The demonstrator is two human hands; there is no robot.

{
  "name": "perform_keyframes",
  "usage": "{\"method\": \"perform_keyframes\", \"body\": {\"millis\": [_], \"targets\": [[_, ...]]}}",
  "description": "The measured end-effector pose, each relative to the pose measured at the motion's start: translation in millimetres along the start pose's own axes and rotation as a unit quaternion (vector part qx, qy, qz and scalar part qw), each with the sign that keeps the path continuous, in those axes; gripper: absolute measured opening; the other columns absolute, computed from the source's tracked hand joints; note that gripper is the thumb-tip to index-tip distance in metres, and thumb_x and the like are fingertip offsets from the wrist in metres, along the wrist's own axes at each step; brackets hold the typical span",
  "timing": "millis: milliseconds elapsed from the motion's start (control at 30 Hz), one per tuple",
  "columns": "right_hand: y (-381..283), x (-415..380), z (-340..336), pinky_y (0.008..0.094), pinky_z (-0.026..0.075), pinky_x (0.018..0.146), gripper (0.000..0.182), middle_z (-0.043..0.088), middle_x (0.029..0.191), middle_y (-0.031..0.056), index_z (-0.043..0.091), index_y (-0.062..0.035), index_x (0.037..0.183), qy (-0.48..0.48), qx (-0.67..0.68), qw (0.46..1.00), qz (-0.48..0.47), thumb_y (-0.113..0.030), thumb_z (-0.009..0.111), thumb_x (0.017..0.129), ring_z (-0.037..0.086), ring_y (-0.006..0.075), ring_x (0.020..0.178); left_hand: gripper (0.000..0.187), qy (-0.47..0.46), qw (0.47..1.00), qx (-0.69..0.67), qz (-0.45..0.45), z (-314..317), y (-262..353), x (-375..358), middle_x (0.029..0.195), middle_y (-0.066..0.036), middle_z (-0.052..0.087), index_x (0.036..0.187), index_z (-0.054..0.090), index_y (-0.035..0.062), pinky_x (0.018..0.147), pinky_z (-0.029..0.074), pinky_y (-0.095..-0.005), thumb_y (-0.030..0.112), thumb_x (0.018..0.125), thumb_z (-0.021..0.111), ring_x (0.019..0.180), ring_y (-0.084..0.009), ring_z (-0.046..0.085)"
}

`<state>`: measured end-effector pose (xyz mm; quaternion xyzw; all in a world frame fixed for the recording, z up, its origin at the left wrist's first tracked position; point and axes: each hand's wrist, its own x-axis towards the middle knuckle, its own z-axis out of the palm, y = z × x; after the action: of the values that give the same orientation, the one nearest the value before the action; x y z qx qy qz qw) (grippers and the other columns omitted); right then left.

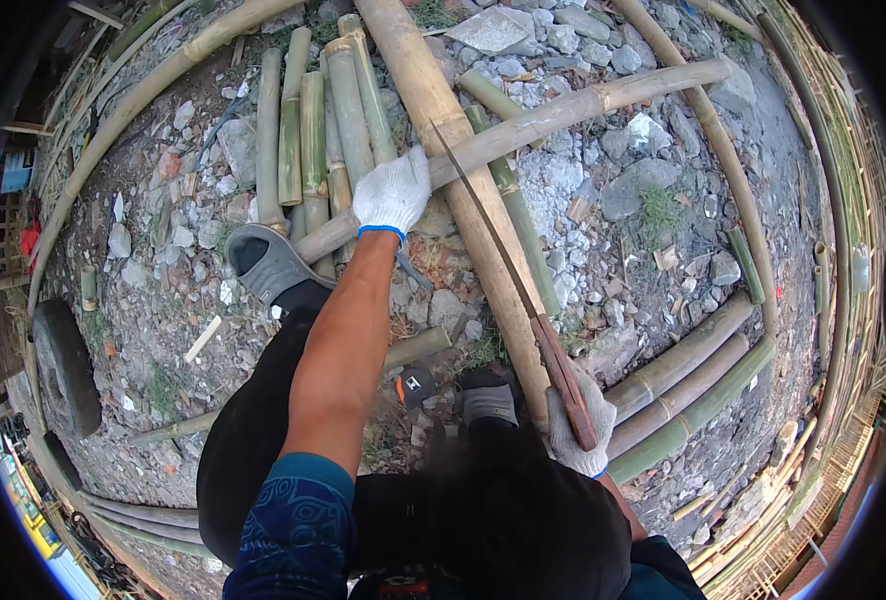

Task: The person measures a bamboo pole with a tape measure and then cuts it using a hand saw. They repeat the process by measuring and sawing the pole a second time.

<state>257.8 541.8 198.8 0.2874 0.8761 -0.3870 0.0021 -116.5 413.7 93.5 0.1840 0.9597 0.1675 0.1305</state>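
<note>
My left hand, in a white knit glove with a blue cuff, is wrapped round a greyish bamboo pole. This pole lies across a thicker tan bamboo pole. At the lower right my right hand, gloved too, is at the wooden handle of a long machete-like tool; its fingers are partly hidden under the handle. The dark blade points up and left, its tip near the crossing of the two poles. Whether the blade touches the bamboo I cannot tell.
Several cut bamboo pieces lie behind my left hand. Three thick lengths rest at the right. Rubble and stones cover the ground. My shoes stand near the poles. A dark stone-like block is at the far left.
</note>
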Motion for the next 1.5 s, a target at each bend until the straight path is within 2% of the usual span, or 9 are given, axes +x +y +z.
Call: {"method": "perform_keyframes", "body": {"millis": [133,233,400,533,633,800,1067,1267,1500], "targets": [[-26.4,143.5,81.4,0.0418,0.060,0.075,0.037,0.075,0.099,0.0222,0.067,-0.0040,0.126,0.102,0.177,0.968,-0.144,-0.013,0.076,0.092,0.075,0.0416,0.089,0.047,0.011,1.000,0.018,-0.015,0.5,4.5,0.5,0.099,-0.029,0.073,0.113,0.066,0.0102,0.086,0.055,-0.0613,0.040,0.110,0.029,0.095,-0.0504,0.071],[-78.5,181.1,75.7,0.0441,0.060,0.076,0.036,0.074,0.100,0.0222,0.067,-0.0061,0.127,0.089,0.121,0.976,-0.156,-0.016,0.075,0.093,0.073,0.0432,0.091,0.058,0.024,0.999,0.005,-0.044,-5.8,1.6,3.3,0.099,-0.031,0.073,0.105,0.073,0.0057,0.088,0.055,-0.0611,0.041,0.111,0.027,0.096,-0.0516,0.071],[-9.1,80.2,48.5,0.0406,0.061,0.084,0.048,0.076,0.106,0.0194,0.064,-0.0032,0.135,0.069,0.102,0.984,-0.125,-0.008,0.076,0.089,0.077,0.0364,0.093,0.060,0.010,0.999,-0.009,-0.049,-3.8,-3.5,7.5,0.101,-0.031,0.073,0.104,0.073,0.0049,0.091,0.053,-0.0613,0.041,0.110,0.026,0.098,-0.0515,0.070],[6.0,4.0,3.1,0.0326,0.056,0.102,0.050,0.066,0.138,0.0180,0.055,0.0014,0.147,-0.051,0.081,0.995,0.026,-0.008,0.061,0.098,0.068,0.0265,0.124,0.052,0.021,0.999,0.020,-0.028,4.7,-6.2,6.6,0.101,-0.027,0.074,0.111,0.071,0.0096,0.087,0.056,-0.0592,0.039,0.109,0.029,0.096,-0.0474,0.072],[-1.6,64.6,46.1,0.0390,0.060,0.088,0.044,0.075,0.112,0.0175,0.063,-0.0017,0.137,0.043,0.212,0.975,-0.047,-0.013,0.070,0.095,0.076,0.0293,0.102,0.047,0.029,0.999,0.028,-0.023,-3.8,4.7,-2.6,0.098,-0.025,0.075,0.111,0.070,0.0113,0.083,0.057,-0.0589,0.038,0.110,0.031,0.093,-0.0464,0.073],[-76.1,195.2,83.1,0.0449,0.060,0.074,0.039,0.074,0.090,0.0209,0.066,-0.0054,0.130,0.110,0.095,0.969,-0.200,-0.016,0.076,0.093,0.075,0.0391,0.081,0.044,0.043,0.998,0.038,-0.037,3.6,-5.1,-1.9,0.096,-0.025,0.075,0.107,0.070,0.0127,0.081,0.057,-0.0594,0.037,0.109,0.033,0.091,-0.0473,0.073],[-54.1,119.4,86.4,0.0401,0.060,0.084,0.044,0.075,0.109,0.0203,0.064,-0.0037,0.136,0.053,0.090,0.993,-0.053,-0.012,0.073,0.094,0.076,0.0340,0.099,0.041,-0.011,0.998,0.037,0.051,6.2,-0.2,-27.9,0.093,-0.024,0.074,0.105,0.070,0.0104,0.078,0.055,-0.0620,0.034,0.107,0.037,0.086,-0.0477,0.072],[-9.1,130.0,132.6,0.0405,0.059,0.088,0.048,0.075,0.112,0.0198,0.062,-0.0026,0.140,0.145,0.131,0.964,-0.182,-0.010,0.073,0.094,0.076,0.0338,0.101,0.048,-0.044,0.999,-0.005,0.006,14.2,-7.0,-13.7,0.099,-0.025,0.075,0.103,0.074,0.0089,0.086,0.057,-0.0577,0.037,0.107,0.037,0.092,-0.0469,0.073],[-14.5,23.8,53.7,0.0407,0.057,0.096,0.050,0.074,0.122,0.0214,0.061,-0.0001,0.140,0.056,0.072,0.994,-0.055,-0.005,0.073,0.091,0.074,0.0324,0.112,0.059,-0.048,0.999,-0.017,0.002,3.5,3.8,-20.2,0.098,-0.031,0.073,0.108,0.073,0.0049,0.088,0.054,-0.0606,0.042,0.110,0.027,0.094,-0.0516,0.070]]}}
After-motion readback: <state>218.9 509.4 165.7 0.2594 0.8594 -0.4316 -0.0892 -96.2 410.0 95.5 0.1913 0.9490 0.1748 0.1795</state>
